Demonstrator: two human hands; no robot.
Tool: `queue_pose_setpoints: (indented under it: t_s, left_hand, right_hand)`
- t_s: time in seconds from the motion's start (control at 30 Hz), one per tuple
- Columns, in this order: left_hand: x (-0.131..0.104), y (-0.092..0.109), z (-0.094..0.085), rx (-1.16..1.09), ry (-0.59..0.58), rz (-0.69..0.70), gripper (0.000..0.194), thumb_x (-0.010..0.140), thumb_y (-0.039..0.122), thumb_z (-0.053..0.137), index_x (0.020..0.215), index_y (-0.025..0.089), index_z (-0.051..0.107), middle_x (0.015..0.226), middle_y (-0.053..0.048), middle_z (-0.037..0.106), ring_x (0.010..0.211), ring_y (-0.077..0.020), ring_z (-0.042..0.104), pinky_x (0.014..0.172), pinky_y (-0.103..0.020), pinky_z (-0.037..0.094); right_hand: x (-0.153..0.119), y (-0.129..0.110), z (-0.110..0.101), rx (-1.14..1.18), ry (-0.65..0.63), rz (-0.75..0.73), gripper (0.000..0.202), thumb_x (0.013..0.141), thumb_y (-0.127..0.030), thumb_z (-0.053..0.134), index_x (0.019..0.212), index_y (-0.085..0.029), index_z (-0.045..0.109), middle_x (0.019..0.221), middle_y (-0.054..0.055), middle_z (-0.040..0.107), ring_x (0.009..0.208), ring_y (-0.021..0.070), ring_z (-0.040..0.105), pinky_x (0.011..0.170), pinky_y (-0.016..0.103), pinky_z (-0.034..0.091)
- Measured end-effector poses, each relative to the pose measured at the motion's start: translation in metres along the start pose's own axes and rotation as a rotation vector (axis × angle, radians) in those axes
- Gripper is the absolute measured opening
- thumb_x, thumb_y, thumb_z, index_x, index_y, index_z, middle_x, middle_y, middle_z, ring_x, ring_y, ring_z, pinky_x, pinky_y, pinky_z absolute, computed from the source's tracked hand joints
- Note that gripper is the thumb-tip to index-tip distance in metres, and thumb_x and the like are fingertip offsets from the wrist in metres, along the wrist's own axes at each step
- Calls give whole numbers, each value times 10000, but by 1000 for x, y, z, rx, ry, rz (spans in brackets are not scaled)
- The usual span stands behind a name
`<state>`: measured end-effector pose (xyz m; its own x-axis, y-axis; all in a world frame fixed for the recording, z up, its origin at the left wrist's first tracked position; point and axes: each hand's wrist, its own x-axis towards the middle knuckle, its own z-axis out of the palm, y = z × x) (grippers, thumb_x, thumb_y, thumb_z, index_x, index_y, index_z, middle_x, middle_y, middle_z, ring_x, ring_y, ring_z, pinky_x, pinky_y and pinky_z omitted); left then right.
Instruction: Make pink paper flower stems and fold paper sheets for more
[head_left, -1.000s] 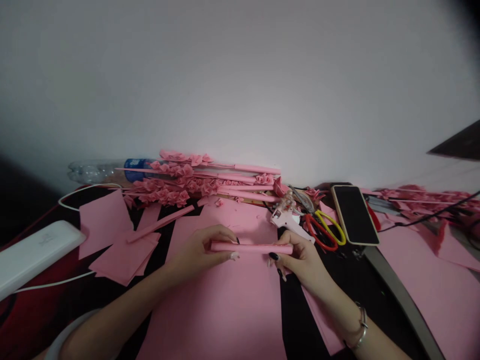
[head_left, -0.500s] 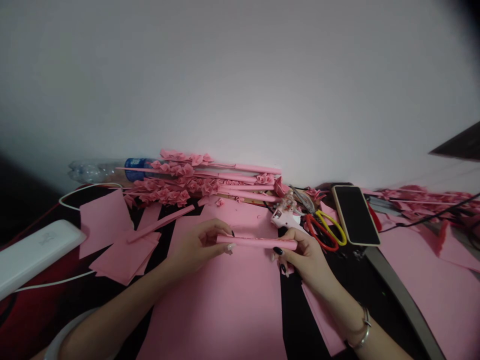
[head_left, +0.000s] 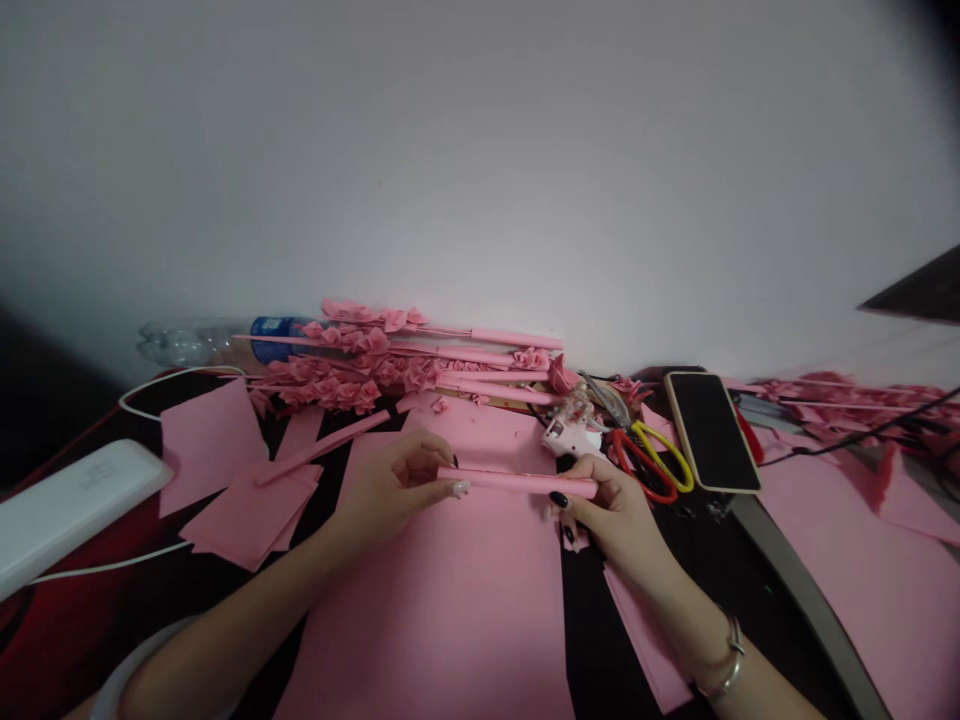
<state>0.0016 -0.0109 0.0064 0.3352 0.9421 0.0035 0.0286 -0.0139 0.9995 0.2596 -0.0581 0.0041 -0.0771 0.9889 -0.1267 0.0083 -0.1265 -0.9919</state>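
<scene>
- Paper tube (head_left: 517, 483) lies crosswise between both hands, long axis running left to right, over the large pink sheet (head_left: 442, 610); whether it touches the sheet is hard to tell.
- Left hand (head_left: 411, 476) pinches its left end, thumb on the near side.
- Right hand (head_left: 606, 503) grasps its right end, so neither hand is nearer.
- Just past the right hand: glue gun (head_left: 571, 438) and scissors (head_left: 637, 432).
- Farthest, paper flowers (head_left: 360, 367) lie by the wall (head_left: 480, 150).
</scene>
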Motion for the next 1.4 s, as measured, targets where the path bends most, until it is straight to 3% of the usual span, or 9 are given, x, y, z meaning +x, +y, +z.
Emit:
queue_pose_setpoints:
  t_s: [0.37,0.5,0.67,0.77,0.87,1.1,1.23,1.33,1.4]
  left_hand:
    - [-1,0,1,20,9,-1,274,679,273,790,759,195,539,626,59,562,568,-97,543,492,-191,387]
    - [0,3,3,-43,-7,28,292,706,260,770,733,198,486,687,58,549,627,-94,556,553,-196,421]
    - [0,0,2,6,78,29,298,749,264,743,762,207,451,628,88,412,563,-69,427,528,-181,352]
    - [0,-4,1,15,93,42,286,773,295,727,780,208,454,620,89,368,549,-70,391,526,-187,333]
    - [-1,-2,1,8,107,55,288,764,288,729,774,206,453,609,89,398,541,-69,408,518,-182,323]
    - [1,3,3,-120,209,13,312,708,252,761,808,209,469,685,69,558,663,-103,612,571,-173,407]
    - [3,-1,0,-132,269,10,301,712,248,745,829,220,469,722,54,597,676,-117,629,550,-179,418]
    - [3,-3,-1,-126,291,24,274,709,214,725,820,219,474,747,50,609,659,-100,605,553,-175,426]
    - [3,-5,0,-119,290,38,261,705,198,713,814,219,478,741,52,603,652,-95,592,558,-174,433]
  right_hand:
    - [3,0,0,34,36,-42,215,734,-270,744,783,-193,549,571,-38,609,384,81,494,351,189,402]
    - [5,-2,-5,-50,204,-157,259,764,-283,720,929,-217,531,620,-36,620,433,103,511,421,225,445]
    - [13,-1,-24,-582,552,-398,255,820,-265,627,1051,-221,529,886,53,613,719,186,571,651,330,494]
    - [21,4,-34,-992,497,-437,408,744,-203,632,1139,-165,537,1017,131,599,889,276,564,786,437,486]
    - [24,11,-38,-1150,425,-429,425,743,-166,569,1166,-129,545,1065,172,610,959,320,574,821,472,486]
    - [22,16,-40,-1115,418,-422,441,816,-168,478,1247,-86,519,1106,193,629,1020,313,601,888,470,478]
    - [19,6,-38,-976,489,-453,422,850,-202,465,1258,-102,506,1168,186,608,1070,301,572,910,454,454]
    - [14,-3,-33,-793,581,-426,293,864,-228,482,1132,-138,560,959,104,645,796,221,590,714,355,485]
    - [10,-6,-29,-653,590,-376,146,872,-278,518,918,-158,587,717,27,591,582,156,501,538,279,420]
